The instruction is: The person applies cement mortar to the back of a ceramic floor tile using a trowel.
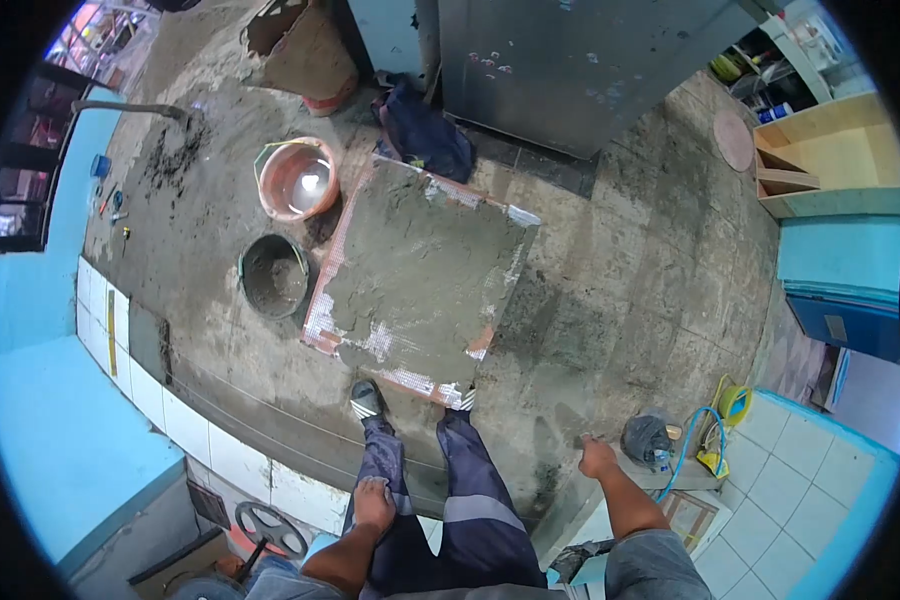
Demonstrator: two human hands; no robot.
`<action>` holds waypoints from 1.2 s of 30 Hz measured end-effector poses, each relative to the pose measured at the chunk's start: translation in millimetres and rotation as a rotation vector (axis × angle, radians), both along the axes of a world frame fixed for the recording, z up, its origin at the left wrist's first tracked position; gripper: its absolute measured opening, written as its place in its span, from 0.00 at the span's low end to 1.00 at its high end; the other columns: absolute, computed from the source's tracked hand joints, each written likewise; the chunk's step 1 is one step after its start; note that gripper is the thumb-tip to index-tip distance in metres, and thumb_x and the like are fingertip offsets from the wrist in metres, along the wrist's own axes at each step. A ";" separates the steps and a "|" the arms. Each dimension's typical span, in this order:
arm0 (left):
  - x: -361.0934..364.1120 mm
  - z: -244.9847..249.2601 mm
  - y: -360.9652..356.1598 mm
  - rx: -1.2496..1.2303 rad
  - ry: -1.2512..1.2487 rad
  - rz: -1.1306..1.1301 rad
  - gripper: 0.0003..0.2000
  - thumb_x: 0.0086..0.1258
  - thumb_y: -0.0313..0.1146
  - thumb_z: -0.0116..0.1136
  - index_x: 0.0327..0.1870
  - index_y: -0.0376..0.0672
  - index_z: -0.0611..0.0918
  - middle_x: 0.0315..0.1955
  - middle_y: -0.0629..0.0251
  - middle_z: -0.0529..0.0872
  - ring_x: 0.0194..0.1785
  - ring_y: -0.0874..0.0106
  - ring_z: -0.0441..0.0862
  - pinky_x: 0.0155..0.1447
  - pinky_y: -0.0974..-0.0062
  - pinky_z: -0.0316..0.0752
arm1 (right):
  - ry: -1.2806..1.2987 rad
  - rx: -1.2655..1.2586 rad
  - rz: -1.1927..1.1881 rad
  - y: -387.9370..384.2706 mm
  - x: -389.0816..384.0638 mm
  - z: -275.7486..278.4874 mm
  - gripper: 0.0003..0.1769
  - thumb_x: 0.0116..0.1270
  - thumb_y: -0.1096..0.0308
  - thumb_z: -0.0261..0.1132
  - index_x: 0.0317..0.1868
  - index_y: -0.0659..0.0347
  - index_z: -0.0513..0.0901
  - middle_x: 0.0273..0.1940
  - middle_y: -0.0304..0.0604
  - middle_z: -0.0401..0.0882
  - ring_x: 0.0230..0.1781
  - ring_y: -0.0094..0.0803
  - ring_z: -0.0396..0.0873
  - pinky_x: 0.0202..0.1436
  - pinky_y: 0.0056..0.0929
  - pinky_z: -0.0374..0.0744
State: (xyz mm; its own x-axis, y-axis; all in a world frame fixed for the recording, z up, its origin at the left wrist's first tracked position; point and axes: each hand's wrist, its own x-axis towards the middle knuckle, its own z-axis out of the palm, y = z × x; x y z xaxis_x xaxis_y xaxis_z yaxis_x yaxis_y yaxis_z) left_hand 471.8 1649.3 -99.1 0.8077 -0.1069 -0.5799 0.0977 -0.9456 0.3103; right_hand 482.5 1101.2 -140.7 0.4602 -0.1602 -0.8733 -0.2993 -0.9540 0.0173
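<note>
My right hand point(597, 457) is closed round the handle of a trowel point(568, 418), its grey blade pointing away from me over the floor. My left hand point(373, 503) lies on my left knee, fingers resting on the trouser cloth and holding nothing. In front of my feet is a large square tile point(322, 322), orange-brown with white mesh at its borders. Wet grey mortar point(420, 265) covers most of its upper face in an uneven layer. To its left stand a black bucket point(274, 277) with mortar inside and an orange bucket point(298, 180) with cloudy water.
A hoe point(130, 106) rests in loose mortar at the upper left. White wall tiles point(235, 462) line the left edge, with a string stretched alongside. A metal cabinet point(570, 70) stands behind. At right are a black plastic bag point(647, 438), blue hose point(718, 432) and wooden drawer point(840, 150).
</note>
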 end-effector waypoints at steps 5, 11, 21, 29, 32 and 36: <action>2.9 -3.6 7.1 -0.004 0.030 -0.009 0.14 0.69 0.34 0.55 0.50 0.36 0.83 0.50 0.48 0.85 0.60 0.48 0.78 0.69 0.54 0.68 | -0.462 -0.059 -0.430 8.1 86.4 -5.9 0.26 0.56 0.68 0.71 0.55 0.64 0.77 0.50 0.59 0.84 0.51 0.55 0.82 0.55 0.47 0.79; 1.7 -1.1 8.1 -0.001 0.057 -0.026 0.14 0.69 0.33 0.54 0.49 0.36 0.83 0.48 0.48 0.86 0.58 0.48 0.79 0.68 0.54 0.69 | -0.599 0.224 -1.142 -6.3 159.6 -60.3 0.19 0.58 0.63 0.73 0.45 0.67 0.82 0.43 0.61 0.86 0.44 0.59 0.84 0.49 0.48 0.79; -4.3 -3.8 2.5 0.015 0.065 -0.015 0.12 0.67 0.33 0.55 0.44 0.34 0.83 0.44 0.45 0.86 0.55 0.46 0.80 0.66 0.53 0.70 | -1.118 0.129 -0.520 101.8 318.9 -70.5 0.22 0.57 0.64 0.70 0.49 0.69 0.80 0.51 0.66 0.80 0.55 0.63 0.76 0.61 0.56 0.72; -12.7 -3.5 3.9 0.000 0.016 0.022 0.10 0.65 0.31 0.57 0.43 0.35 0.83 0.42 0.45 0.86 0.52 0.45 0.80 0.64 0.51 0.71 | -1.288 0.304 -0.088 102.7 389.7 -112.1 0.23 0.58 0.66 0.68 0.54 0.63 0.81 0.54 0.57 0.80 0.57 0.55 0.76 0.64 0.51 0.72; -17.3 -8.5 6.9 0.020 0.038 0.013 0.11 0.66 0.31 0.56 0.44 0.35 0.83 0.44 0.45 0.86 0.53 0.45 0.80 0.64 0.50 0.71 | -1.254 0.389 -0.164 106.0 402.2 -95.0 0.23 0.58 0.65 0.67 0.55 0.63 0.81 0.54 0.55 0.79 0.58 0.54 0.75 0.65 0.50 0.71; -20.0 -9.6 7.3 0.030 0.064 -0.004 0.12 0.67 0.32 0.55 0.46 0.34 0.82 0.44 0.43 0.86 0.54 0.45 0.80 0.64 0.50 0.70 | -1.235 0.359 -0.290 105.7 405.1 -105.0 0.23 0.59 0.67 0.67 0.56 0.61 0.80 0.52 0.54 0.79 0.57 0.55 0.75 0.64 0.49 0.73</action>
